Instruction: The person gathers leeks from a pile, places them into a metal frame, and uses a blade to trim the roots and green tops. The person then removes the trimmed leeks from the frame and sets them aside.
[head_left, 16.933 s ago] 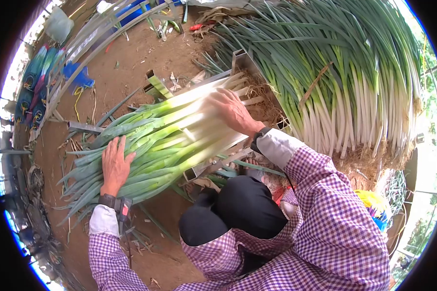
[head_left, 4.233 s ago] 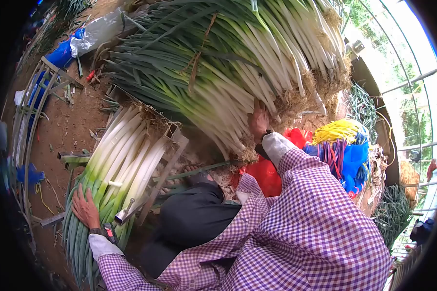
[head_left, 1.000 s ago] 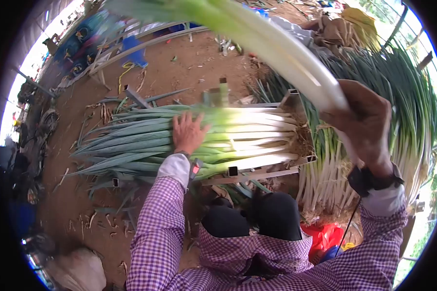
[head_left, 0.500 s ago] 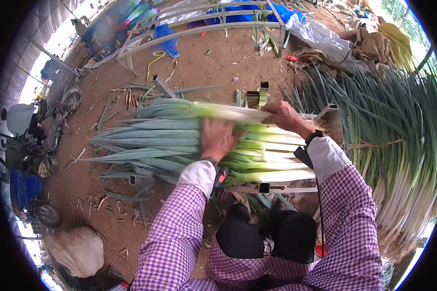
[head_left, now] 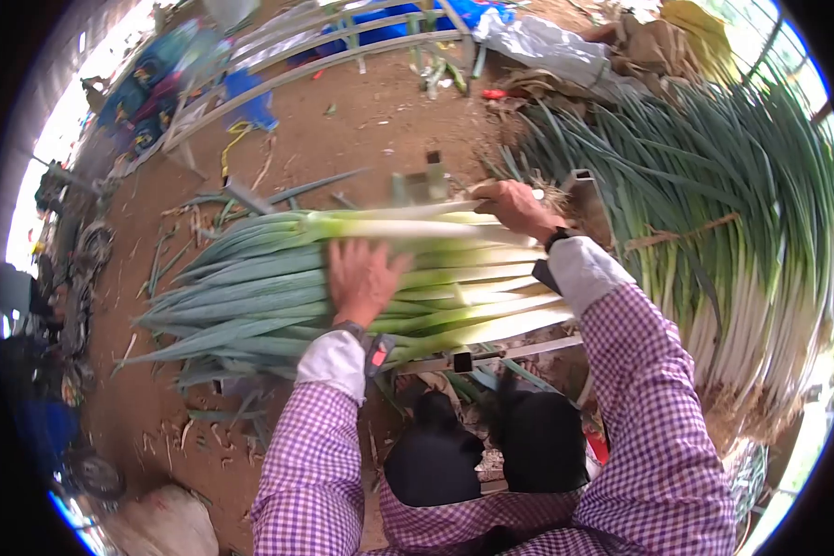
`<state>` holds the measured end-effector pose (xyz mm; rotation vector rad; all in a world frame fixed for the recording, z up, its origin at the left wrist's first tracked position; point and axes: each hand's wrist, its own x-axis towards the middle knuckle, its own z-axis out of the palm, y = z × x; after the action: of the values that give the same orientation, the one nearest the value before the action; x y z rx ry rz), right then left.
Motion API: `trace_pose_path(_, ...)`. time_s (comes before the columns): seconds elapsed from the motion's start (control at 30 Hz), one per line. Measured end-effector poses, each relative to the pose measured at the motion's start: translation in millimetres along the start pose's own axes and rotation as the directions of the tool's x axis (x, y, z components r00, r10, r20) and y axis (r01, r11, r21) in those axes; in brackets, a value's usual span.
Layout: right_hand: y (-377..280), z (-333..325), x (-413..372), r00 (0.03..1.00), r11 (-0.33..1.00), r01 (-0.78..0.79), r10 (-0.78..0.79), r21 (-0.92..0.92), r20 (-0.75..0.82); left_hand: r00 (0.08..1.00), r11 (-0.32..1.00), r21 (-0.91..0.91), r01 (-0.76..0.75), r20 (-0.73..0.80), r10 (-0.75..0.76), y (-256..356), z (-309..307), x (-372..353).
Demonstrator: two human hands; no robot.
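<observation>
L hand (head_left: 366,278): grip apart, palm flat, fingers spread, pressing on leek bundle (head_left: 250,296) approx. mid-length, where green turns pale. R hand (head_left: 514,206): grip closed over top stalks (head_left: 408,225) at far edge of bundle, near white root ends. Bundle lies horiz. in metal frame (head_left: 510,352), a cradle of square tube: near rail under the white ends, uprights (head_left: 433,176) on far side, one more post (head_left: 581,181) just beyond R hand. Cradle holds leeks only, several deep; green tops overhang its left end onto dirt floor (head_left: 361,120). Open room: bare dirt beyond far side and left of leaf tips, w/ scattered trimmings. Right side tight: loose leek pile (head_left: 732,241) just beside frame. Plastic sheet (head_left: 547,42) and railing (head_left: 324,60) well apart at far edge. White sack (head_left: 171,524) at near left.
</observation>
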<state>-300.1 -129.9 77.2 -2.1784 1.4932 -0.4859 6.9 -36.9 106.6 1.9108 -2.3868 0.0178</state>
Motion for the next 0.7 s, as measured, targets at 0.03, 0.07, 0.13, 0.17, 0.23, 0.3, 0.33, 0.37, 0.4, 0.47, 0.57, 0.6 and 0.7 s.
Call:
trace_pose_path(0.03, 8, 4, -4, 0.998, 0.999, 0.032, -0.031, 0.003, -0.059, 0.998, 1.0, -0.001, -0.023, -0.059, 0.022, -2, 6, 0)
trace_pose_path(0.07, 17, 7, -9, 0.991, 0.998, 0.064, -0.063, 0.001, -0.117, 0.992, 0.999, -0.003, -0.044, -0.117, 0.043, -3, 12, -1)
trace_pose_path(0.13, 20, 4, -16, 0.995, 0.999, -0.017, 0.021, 0.037, -0.102, 0.989, 0.998, 0.012, -0.058, -0.134, 0.059, -6, 15, -1)
trace_pose_path(0.17, 19, 1, -18, 0.993, 0.996, -0.081, 0.084, 0.043, -0.081, 0.986, 0.998, 0.017, -0.068, -0.153, 0.07, -7, 16, -1)
trace_pose_path(0.23, 32, 2, -20, 0.99, 0.998, -0.054, 0.059, 0.041, -0.132, 0.984, 0.997, 0.015, -0.078, -0.161, 0.08, -4, 14, -1)
trace_pose_path(0.3, 38, -2, -23, 0.988, 0.999, -0.045, 0.047, 0.02, -0.147, 0.987, 0.997, 0.006, -0.071, -0.143, 0.071, -2, 9, -2)
trace_pose_path(0.33, 38, -5, -27, 0.988, 0.999, -0.052, 0.054, 0.016, -0.144, 0.987, 0.997, 0.004, -0.076, -0.141, 0.076, -2, 8, -1)
trace_pose_path(0.37, 38, -7, -30, 0.989, 0.998, -0.058, 0.059, 0.014, -0.139, 0.987, 0.997, 0.004, -0.078, -0.138, 0.078, -2, 9, -1)
trace_pose_path(0.4, 36, -10, -30, 0.991, 0.997, -0.073, 0.07, -0.023, -0.115, 0.988, 0.997, 0.005, -0.076, -0.135, 0.076, -2, 8, 0)
trace_pose_path(0.47, 29, -15, -29, 0.994, 0.991, -0.096, 0.091, -0.093, -0.065, 0.989, 0.997, 0.019, -0.077, -0.125, 0.079, -2, 6, 2)
trace_pose_path(0.57, 34, -21, -35, 0.991, 0.993, -0.118, 0.115, -0.031, -0.066, 0.989, 0.997, 0.024, -0.08, -0.124, 0.082, -2, 9, 2)
trace_pose_path(0.6, 35, -22, -33, 0.992, 0.993, -0.115, 0.113, -0.042, -0.048, 0.989, 0.996, 0.03, -0.082, -0.124, 0.085, -3, 11, 3)
trace_pose_path(0.7, 60, -12, -32, 0.985, 0.99, -0.127, 0.119, -0.059, -0.122, 0.988, 0.996, 0.028, -0.089, -0.121, 0.092, -2, 8, 1)
